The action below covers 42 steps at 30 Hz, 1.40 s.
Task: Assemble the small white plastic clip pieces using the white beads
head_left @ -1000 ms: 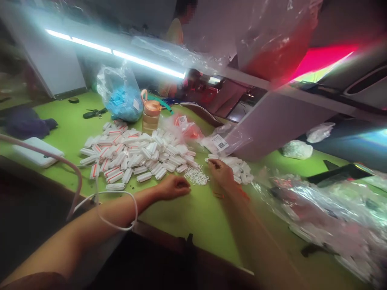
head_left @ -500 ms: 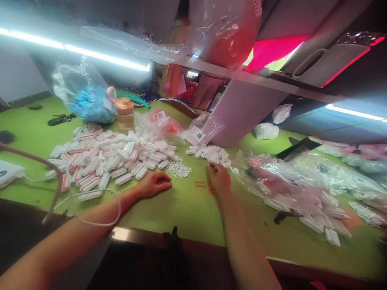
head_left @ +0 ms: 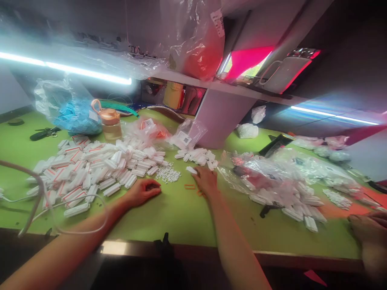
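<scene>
My right hand (head_left: 206, 179) is closed on a small white plastic piece (head_left: 191, 170), just in front of a small heap of white pieces (head_left: 198, 155). On the green table rests my left hand (head_left: 143, 192), its fingers curled; what they hold, if anything, is hidden. Behind it and to its right lies a scatter of tiny white parts (head_left: 168, 173). An orange strip piece (head_left: 189, 187) lies between the hands, and another is partly beside my right hand. A large pile of white pieces (head_left: 99, 165), some with red strips, spreads to the left.
A bottle (head_left: 111, 127) stands behind the pile, beside a bag of blue pieces (head_left: 79, 116). Filled clear bags (head_left: 272, 177) cover the right side. Another person's hand (head_left: 367, 227) is at the far right edge. A white cable (head_left: 80, 233) loops over my left forearm.
The camera view has shifted, moving most things left in the picture. A white piece now shows clearly at my right fingertips. Another person's hand has come into view at the right.
</scene>
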{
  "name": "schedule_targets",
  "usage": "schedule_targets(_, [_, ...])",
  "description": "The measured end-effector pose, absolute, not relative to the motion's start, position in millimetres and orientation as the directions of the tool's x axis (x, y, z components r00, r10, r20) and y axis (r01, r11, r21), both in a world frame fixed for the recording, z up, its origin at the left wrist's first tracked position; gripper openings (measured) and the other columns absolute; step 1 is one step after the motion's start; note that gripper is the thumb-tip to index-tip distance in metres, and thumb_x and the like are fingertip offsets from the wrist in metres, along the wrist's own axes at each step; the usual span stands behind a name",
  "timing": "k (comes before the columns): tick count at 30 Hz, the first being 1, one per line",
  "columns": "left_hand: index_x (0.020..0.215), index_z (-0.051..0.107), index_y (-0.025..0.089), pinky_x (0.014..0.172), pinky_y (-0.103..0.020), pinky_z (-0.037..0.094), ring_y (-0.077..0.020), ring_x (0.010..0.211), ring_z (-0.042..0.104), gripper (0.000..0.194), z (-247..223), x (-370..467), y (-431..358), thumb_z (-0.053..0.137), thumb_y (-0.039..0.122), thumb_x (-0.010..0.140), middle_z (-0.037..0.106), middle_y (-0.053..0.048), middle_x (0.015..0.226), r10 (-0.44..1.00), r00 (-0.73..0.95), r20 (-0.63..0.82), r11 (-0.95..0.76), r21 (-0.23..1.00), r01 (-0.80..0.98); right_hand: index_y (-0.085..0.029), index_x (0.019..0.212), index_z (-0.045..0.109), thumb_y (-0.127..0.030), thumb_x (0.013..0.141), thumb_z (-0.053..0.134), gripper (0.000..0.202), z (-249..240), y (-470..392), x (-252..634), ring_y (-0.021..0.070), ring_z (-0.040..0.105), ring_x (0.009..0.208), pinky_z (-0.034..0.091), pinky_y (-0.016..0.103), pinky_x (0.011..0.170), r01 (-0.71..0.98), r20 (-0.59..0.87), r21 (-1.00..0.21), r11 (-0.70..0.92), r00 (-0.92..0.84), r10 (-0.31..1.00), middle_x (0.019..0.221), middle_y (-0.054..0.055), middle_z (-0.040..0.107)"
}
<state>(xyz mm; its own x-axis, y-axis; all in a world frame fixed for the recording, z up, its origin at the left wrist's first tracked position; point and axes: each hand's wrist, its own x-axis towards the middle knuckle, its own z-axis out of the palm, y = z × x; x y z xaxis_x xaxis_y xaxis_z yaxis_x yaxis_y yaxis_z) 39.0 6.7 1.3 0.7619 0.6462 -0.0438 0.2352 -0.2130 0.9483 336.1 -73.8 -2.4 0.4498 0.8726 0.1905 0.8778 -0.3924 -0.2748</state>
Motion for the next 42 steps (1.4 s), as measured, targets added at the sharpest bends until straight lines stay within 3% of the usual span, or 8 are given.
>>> schedule_targets(3, [0.099, 0.069, 0.011, 0.066, -0.025, 0.045, -0.0119, 0.069, 0.057, 0.041, 3, 38, 7, 0.063, 0.046, 0.078, 0.070, -0.005, 0.082, 0.645, 0.763, -0.052, -0.230, 0.938, 0.259, -0.031, 0.115, 0.067, -0.042, 0.089, 0.053, 0.032, 2, -76, 333, 0.0243, 0.057, 0.115, 0.035, 0.044, 0.101, 0.888, 0.190, -0.278, -0.366, 0.425, 0.885, 0.122, 0.003, 0.068])
schedule_targets(7, [0.098, 0.069, 0.012, 0.066, -0.025, 0.045, -0.0119, 0.068, 0.056, 0.040, 6, 37, 5, 0.062, 0.047, 0.080, 0.070, -0.005, 0.080, 0.651, 0.756, -0.071, -0.240, 0.925, 0.293, -0.026, 0.145, 0.043, -0.048, 0.095, 0.034, 0.055, 13, -59, 352, 0.0261, 0.043, 0.133, 0.038, 0.044, 0.104, 0.835, 0.205, -0.282, -0.472, 0.533, 0.821, 0.151, 0.008, 0.043])
schedule_targets(13, [0.097, 0.069, 0.014, 0.067, -0.026, 0.047, -0.0134, 0.070, 0.060, 0.040, 6, 38, 4, 0.062, 0.048, 0.079, 0.071, -0.005, 0.082, 0.662, 0.745, -0.079, -0.217, 0.932, 0.292, -0.032, 0.147, 0.040, -0.055, 0.095, 0.027, 0.059, 31, -3, 388, 0.0329, 0.028, 0.143, 0.033, 0.056, 0.109, 0.755, 0.087, -0.249, -0.607, 0.641, 0.762, 0.160, 0.006, 0.027])
schedule_targets(22, [0.098, 0.069, 0.014, 0.067, -0.025, 0.047, -0.0126, 0.069, 0.060, 0.040, 1, 38, 5, 0.062, 0.049, 0.080, 0.071, -0.004, 0.081, 0.662, 0.747, -0.057, -0.236, 0.930, 0.280, -0.035, 0.139, 0.051, -0.053, 0.092, 0.041, 0.051, 2, -26, 361, 0.0333, 0.022, 0.146, 0.024, 0.062, 0.113, 0.830, 0.108, -0.300, -0.470, 0.519, 0.848, 0.159, 0.002, 0.032])
schedule_targets(30, [0.098, 0.070, 0.012, 0.068, -0.026, 0.049, -0.0140, 0.071, 0.061, 0.042, 5, 37, 5, 0.063, 0.049, 0.079, 0.072, -0.007, 0.083, 0.671, 0.741, -0.010, -0.301, 0.910, 0.285, -0.014, 0.135, 0.053, -0.047, 0.097, 0.017, 0.062, 5, -63, 392, 0.0216, 0.058, 0.120, 0.049, 0.038, 0.095, 0.777, 0.327, -0.541, -0.322, 0.547, 0.771, 0.136, 0.015, 0.058])
schedule_targets(35, [0.096, 0.070, 0.013, 0.072, -0.027, 0.052, -0.0149, 0.075, 0.065, 0.034, 4, 39, -1, 0.062, 0.042, 0.081, 0.074, -0.008, 0.087, 0.712, 0.701, 0.048, -0.351, 0.888, 0.296, -0.015, 0.112, 0.067, -0.049, 0.092, 0.030, 0.055, 5, -95, 405, 0.0225, 0.065, 0.096, 0.051, 0.037, 0.084, 0.740, 0.345, -0.573, -0.352, 0.608, 0.716, 0.109, 0.013, 0.072])
schedule_targets(39, [0.095, 0.070, 0.016, 0.071, -0.027, 0.051, -0.0158, 0.077, 0.066, 0.025, 21, 59, 1, 0.058, 0.034, 0.083, 0.074, -0.007, 0.091, 0.692, 0.713, 0.108, -0.513, 0.770, 0.381, -0.020, 0.103, 0.071, -0.044, 0.088, 0.042, 0.041, 7, -100, 397, 0.0222, 0.063, 0.094, 0.048, 0.037, 0.086, 0.763, 0.304, -0.520, -0.385, 0.586, 0.751, 0.106, 0.009, 0.072])
schedule_targets(42, [0.102, 0.070, 0.018, 0.077, -0.030, 0.049, -0.0202, 0.088, 0.066, 0.027, 36, 91, 12, 0.056, 0.032, 0.084, 0.073, -0.008, 0.101, 0.691, 0.706, 0.155, -0.650, 0.561, 0.513, -0.021, 0.102, 0.072, -0.039, 0.088, 0.045, 0.036, 11, -99, 394, 0.0240, 0.061, 0.101, 0.045, 0.038, 0.089, 0.773, 0.262, -0.468, -0.429, 0.584, 0.768, 0.111, 0.009, 0.070])
